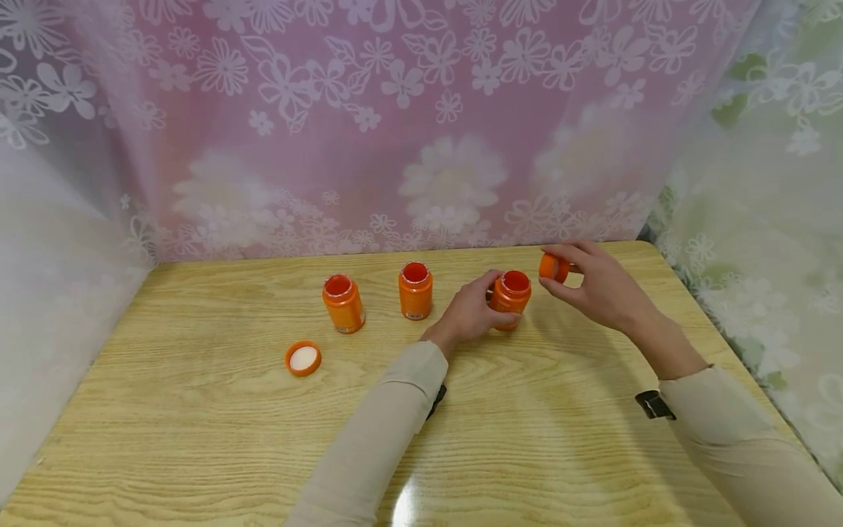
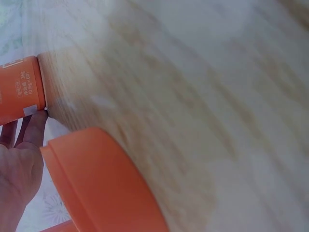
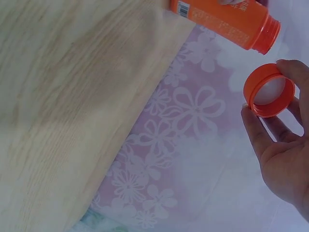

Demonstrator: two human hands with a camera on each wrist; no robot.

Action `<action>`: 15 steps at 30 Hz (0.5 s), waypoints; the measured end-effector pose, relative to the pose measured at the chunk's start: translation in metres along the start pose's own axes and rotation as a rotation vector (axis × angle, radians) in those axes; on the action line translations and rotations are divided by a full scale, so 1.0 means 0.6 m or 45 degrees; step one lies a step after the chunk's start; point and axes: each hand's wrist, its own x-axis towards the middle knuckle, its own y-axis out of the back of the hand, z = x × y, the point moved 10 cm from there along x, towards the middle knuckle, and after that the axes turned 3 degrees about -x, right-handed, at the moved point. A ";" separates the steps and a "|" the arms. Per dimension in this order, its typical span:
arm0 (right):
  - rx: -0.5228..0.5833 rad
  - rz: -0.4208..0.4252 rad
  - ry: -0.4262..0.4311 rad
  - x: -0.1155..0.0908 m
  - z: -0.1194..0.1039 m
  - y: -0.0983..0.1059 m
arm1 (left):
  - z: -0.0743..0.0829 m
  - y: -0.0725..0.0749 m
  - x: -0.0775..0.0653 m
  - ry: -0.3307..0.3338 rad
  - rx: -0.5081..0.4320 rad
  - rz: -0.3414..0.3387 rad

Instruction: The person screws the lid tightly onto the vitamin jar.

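At the right of the head view, my left hand (image 1: 477, 311) grips an uncapped orange bottle (image 1: 514, 293) round its body, upright at the table. My right hand (image 1: 596, 285) pinches an orange cap (image 1: 555, 268) between thumb and fingers, just right of the bottle mouth. In the right wrist view the cap (image 3: 269, 90) shows its hollow inside toward the camera, apart from the bottle's threaded neck (image 3: 267, 36). Printed text marks the held bottle (image 2: 21, 89) in the left wrist view, with the left hand's fingers (image 2: 35, 128) against it.
Two more uncapped orange bottles, one in the middle (image 1: 416, 291) and one farther left (image 1: 344, 304), stand on the wooden table (image 1: 197, 410). A loose orange cap (image 1: 303, 359) lies with its white inside up. Flowered curtains (image 1: 454, 146) hang behind the table.
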 end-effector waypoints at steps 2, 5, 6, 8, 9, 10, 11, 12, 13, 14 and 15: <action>0.028 0.037 0.029 0.005 -0.008 0.004 | -0.001 0.000 0.000 -0.001 0.001 0.002; 0.059 0.097 0.074 0.013 -0.019 0.010 | -0.002 0.000 0.002 0.000 -0.002 0.002; 0.073 0.113 0.082 0.015 -0.023 0.011 | -0.001 0.000 0.002 0.001 -0.003 0.001; 0.088 0.137 0.097 0.018 -0.030 0.013 | -0.001 0.000 0.001 0.004 -0.001 -0.001; 0.094 0.146 0.101 0.020 -0.031 0.012 | -0.002 0.000 0.001 0.007 0.001 0.001; 0.106 0.151 0.104 0.022 -0.033 0.011 | -0.002 0.000 0.001 0.010 0.007 0.003; 0.121 0.155 0.106 0.024 -0.035 0.010 | -0.003 0.000 0.001 0.012 0.010 0.005; 0.140 0.158 0.106 0.026 -0.037 0.009 | -0.003 0.000 0.001 0.012 0.014 0.008; 0.161 0.162 0.104 0.027 -0.038 0.009 | -0.004 -0.001 0.001 0.010 0.013 0.009; 0.187 0.167 0.101 0.029 -0.038 0.008 | -0.004 -0.001 0.001 0.007 0.012 0.009; 0.209 0.170 0.094 0.031 -0.038 0.007 | -0.004 -0.002 0.001 0.005 0.010 0.010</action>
